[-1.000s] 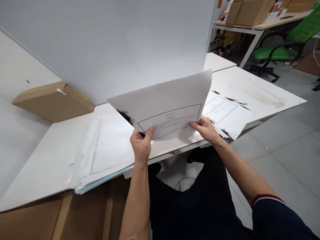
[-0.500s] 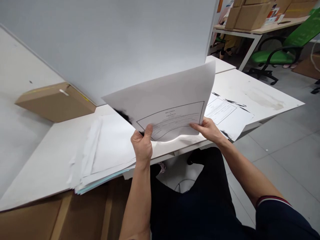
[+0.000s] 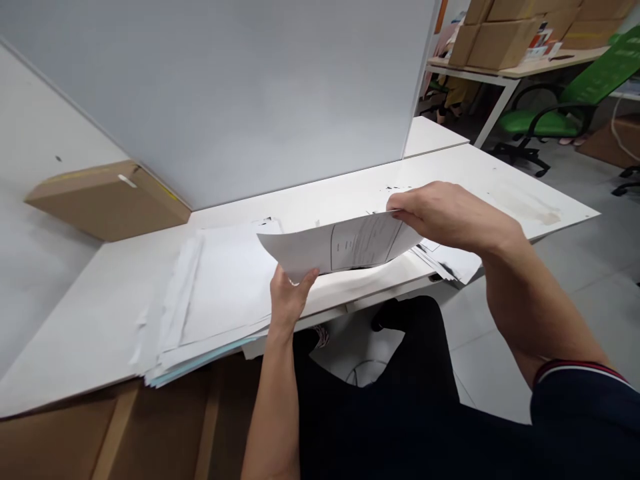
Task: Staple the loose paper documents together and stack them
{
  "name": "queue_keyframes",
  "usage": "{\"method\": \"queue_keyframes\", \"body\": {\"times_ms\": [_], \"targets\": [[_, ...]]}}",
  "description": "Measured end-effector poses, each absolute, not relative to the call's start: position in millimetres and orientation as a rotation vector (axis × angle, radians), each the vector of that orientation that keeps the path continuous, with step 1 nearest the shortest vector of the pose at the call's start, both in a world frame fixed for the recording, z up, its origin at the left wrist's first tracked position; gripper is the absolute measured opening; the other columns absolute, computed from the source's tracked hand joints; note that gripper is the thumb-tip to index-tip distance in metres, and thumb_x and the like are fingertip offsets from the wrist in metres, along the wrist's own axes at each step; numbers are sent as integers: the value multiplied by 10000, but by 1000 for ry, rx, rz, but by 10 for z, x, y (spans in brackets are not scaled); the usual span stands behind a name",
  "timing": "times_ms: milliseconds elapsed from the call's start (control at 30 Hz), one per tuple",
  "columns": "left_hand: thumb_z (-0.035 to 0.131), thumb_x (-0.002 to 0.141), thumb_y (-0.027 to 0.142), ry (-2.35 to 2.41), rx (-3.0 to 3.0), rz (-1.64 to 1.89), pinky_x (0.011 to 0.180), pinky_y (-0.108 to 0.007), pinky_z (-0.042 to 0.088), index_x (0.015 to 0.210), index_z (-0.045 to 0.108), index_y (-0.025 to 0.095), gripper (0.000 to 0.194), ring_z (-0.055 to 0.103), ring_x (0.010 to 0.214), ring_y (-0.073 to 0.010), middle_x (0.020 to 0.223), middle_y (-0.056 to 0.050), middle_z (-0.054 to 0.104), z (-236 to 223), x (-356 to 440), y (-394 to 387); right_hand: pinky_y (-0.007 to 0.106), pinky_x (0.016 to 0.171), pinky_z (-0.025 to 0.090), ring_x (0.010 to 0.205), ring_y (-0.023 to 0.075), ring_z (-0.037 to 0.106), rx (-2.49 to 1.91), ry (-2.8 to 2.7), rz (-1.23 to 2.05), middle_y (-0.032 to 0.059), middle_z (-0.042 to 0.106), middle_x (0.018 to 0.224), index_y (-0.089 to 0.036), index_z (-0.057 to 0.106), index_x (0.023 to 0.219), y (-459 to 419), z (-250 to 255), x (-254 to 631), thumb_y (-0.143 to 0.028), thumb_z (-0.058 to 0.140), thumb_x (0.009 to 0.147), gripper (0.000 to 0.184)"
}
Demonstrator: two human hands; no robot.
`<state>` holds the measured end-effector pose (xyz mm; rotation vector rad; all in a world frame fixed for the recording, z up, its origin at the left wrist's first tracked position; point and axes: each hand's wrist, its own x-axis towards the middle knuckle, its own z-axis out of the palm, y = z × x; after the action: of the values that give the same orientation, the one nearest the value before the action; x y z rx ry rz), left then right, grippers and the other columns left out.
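A printed sheet of paper (image 3: 313, 252) hangs curved above the front of the white desk, its bordered text turned sideways. My right hand (image 3: 445, 213) pinches its upper right edge from above, thumb and fingers closed. At the lower left edge, my left hand (image 3: 290, 297) holds the sheet with the thumb in front; its other fingers are mostly hidden. Left of it lies a pile of white paper (image 3: 230, 287) with a pale blue layer underneath. Right of it, more printed sheets (image 3: 453, 261) with black smudges lie partly under my right hand.
A pale upright panel (image 3: 260, 87) rises behind the desk (image 3: 345, 193). One cardboard box (image 3: 110, 203) stands at the back left, and open brown boxes (image 3: 165, 427) sit below the front edge. Further off are a green chair (image 3: 543, 123) and stacked boxes (image 3: 505, 43).
The sheet has turned about a quarter turn and come down lower. My right hand has shifted from its lower right edge up to the upper right edge; my left hand stays at the lower left.
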<state>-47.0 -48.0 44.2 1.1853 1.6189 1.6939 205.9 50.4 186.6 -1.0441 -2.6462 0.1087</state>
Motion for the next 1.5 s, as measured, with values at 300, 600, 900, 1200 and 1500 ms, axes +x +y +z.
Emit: {"method": "queue_keyframes", "body": {"times_ms": [300,600,900,1200,1500], "targets": [[735,628,345,1682,1033,1492,784,-368,495,840,714,145,292,650,827,-235,837,-69,726,70,-514,-426,292,514,263,494,135,423,-1243,-2712,248,8,488,521,-216,522,615,618,1598,1926,-242,528,815,201],[760,637,331,1353,927,1878,744,-296,492,748,677,179,206,621,739,-142,743,6,685,459,-479,-487,283,547,404,624,173,577,-1099,-2459,532,-16,574,586,-222,650,706,573,1809,2429,-410,600,810,221],[760,612,327,1345,582,1506,538,-225,486,917,606,149,385,566,517,-91,634,14,639,125,-167,-535,343,569,592,681,232,693,-1383,-1684,1890,76,727,823,-199,689,796,265,481,2768,-406,620,808,218],[607,759,377,1758,967,1230,570,-239,490,1183,587,217,453,586,563,-112,800,-33,669,81,-96,-663,384,736,581,847,270,689,-1456,-1432,1971,71,720,954,-200,659,976,-175,67,2840,-420,619,808,280],[547,785,385,1955,1147,1018,717,-285,506,1013,677,204,318,637,727,-154,876,-49,693,60,-122,-580,387,771,561,882,272,678,-1511,-1469,2004,66,709,1015,-209,646,1043,-69,219,2811,-453,601,804,344]]}}
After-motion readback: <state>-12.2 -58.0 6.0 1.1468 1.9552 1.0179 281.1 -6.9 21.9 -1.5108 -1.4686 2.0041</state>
